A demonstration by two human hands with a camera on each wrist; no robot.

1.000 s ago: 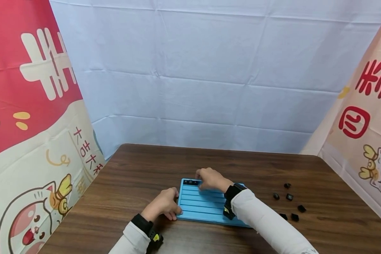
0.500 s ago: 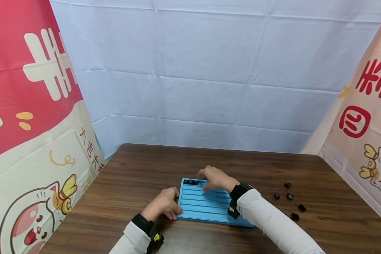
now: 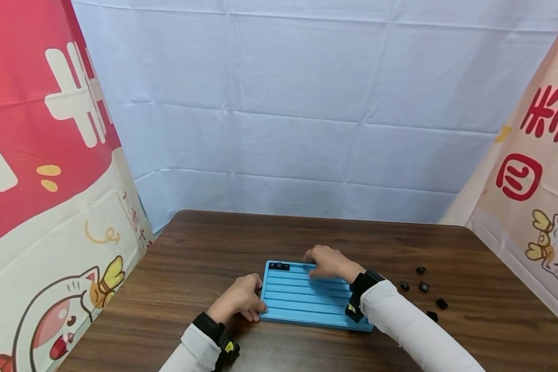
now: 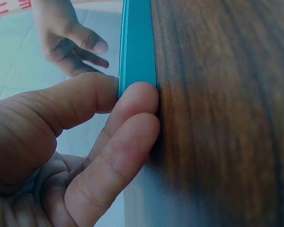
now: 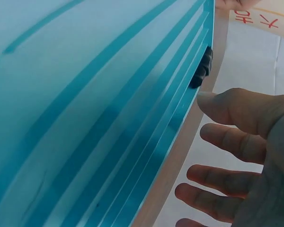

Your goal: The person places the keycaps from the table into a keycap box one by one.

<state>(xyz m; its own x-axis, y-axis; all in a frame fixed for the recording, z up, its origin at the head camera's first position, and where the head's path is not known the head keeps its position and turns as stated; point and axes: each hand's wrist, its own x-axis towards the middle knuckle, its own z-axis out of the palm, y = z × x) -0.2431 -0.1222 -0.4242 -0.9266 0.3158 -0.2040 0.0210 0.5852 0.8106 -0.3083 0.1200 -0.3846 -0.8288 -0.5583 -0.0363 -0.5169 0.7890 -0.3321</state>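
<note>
A blue ridged tray (image 3: 302, 298) lies flat on the table, its rows running left to right. My left hand (image 3: 241, 298) pinches its near left corner; in the left wrist view the thumb (image 4: 92, 97) is on the tray's top edge and two fingertips (image 4: 139, 101) on its side. Several small black keycap-like pieces (image 3: 279, 266) sit together in the far left end of the top row. My right hand (image 3: 331, 263) hovers over the tray's far edge, to the right of those pieces. In the right wrist view its fingers (image 5: 222, 179) are spread and hold nothing.
Several loose black pieces (image 3: 424, 287) lie scattered on the brown wooden table (image 3: 204, 243) right of the tray, partly behind the right forearm. A pale cloth (image 3: 297, 113) hangs behind the table. Printed cloths stand at the left (image 3: 70, 217) and right (image 3: 535, 206).
My right hand has moved right along the tray's far edge, away from the black pieces in the top row, uncovering more of that row. My left hand has stayed on the corner.
</note>
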